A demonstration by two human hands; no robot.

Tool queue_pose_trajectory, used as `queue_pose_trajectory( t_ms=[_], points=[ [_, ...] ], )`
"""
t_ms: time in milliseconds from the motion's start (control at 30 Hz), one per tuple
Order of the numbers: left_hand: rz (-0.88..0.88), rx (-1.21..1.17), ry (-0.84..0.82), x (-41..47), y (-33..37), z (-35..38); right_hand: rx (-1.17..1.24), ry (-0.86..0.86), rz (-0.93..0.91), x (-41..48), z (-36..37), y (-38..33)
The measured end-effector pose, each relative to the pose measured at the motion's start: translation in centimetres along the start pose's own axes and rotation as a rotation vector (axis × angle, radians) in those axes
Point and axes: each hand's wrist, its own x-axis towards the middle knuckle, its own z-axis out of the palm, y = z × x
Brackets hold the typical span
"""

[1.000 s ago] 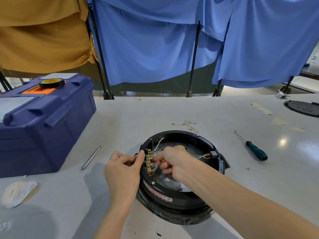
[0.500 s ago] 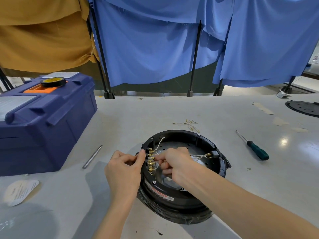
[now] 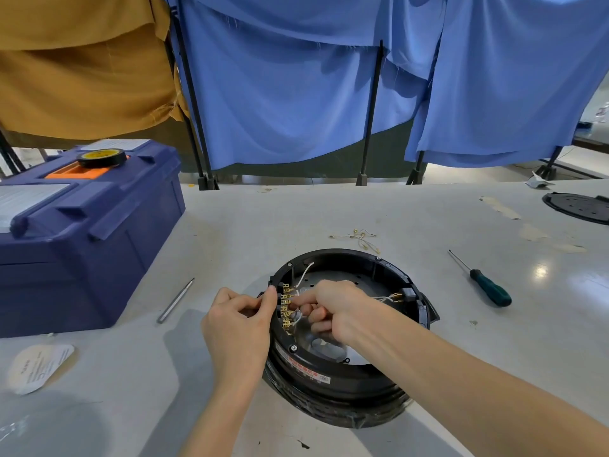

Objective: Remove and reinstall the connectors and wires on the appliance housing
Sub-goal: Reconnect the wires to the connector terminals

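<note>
The black round housing [image 3: 349, 374] lies open side up on the bench [image 3: 263, 219], close to the bench's near edge. A row of brass connectors [image 3: 286, 305] stands along the inside of the housing's left rim, with a white wire [image 3: 304, 273] curving up from it. The left hand [image 3: 239, 319] sits just outside that rim, its grip narrow: thumb pressed on the rim beside the connectors, fingers curled against the outer wall. The right hand [image 3: 336, 308] reaches into the housing from the right and its grip is closed – thumb and forefinger pinch one of the connectors in the row. The two hands nearly meet across the rim.

More wire ends with brass tips [image 3: 397, 296] rest at the housing's right inner wall. Left of the housing lies a thin metal rod [image 3: 176, 300], and further left a blue toolbox [image 3: 82, 239]. Behind the housing is a loose wire bundle [image 3: 357, 237]; to its right, well apart, a green-handled screwdriver [image 3: 487, 286]. Bare bench shows between the housing and each of these – widest behind and to the right.
</note>
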Motion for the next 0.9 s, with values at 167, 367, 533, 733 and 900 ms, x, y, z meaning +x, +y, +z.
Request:
queue_pose_trajectory(
  t_ms=[167,367,533,733,900],
  points=[
    [0.007,0.002,-0.022,0.1,-0.1,0.1,-0.077,-0.006,0.004,0.2,0.1,-0.4],
    [0.027,0.014,-0.037,0.2,0.0,0.1,-0.085,-0.02,0.004,0.4,0.2,-0.3],
    [0.009,0.025,-0.028,0.2,-0.2,-0.2,-0.101,-0.115,-0.015,-0.1,-0.5,-0.3],
    [-0.029,-0.011,-0.017,-0.6,0.1,-0.8,-0.261,-0.159,-0.088,-2.0,-1.9,-0.2],
    [-0.032,-0.038,0.024,-1.4,0.4,-1.3,-0.24,-0.224,-0.094,-2.2,-1.8,0.3]
  ],
)
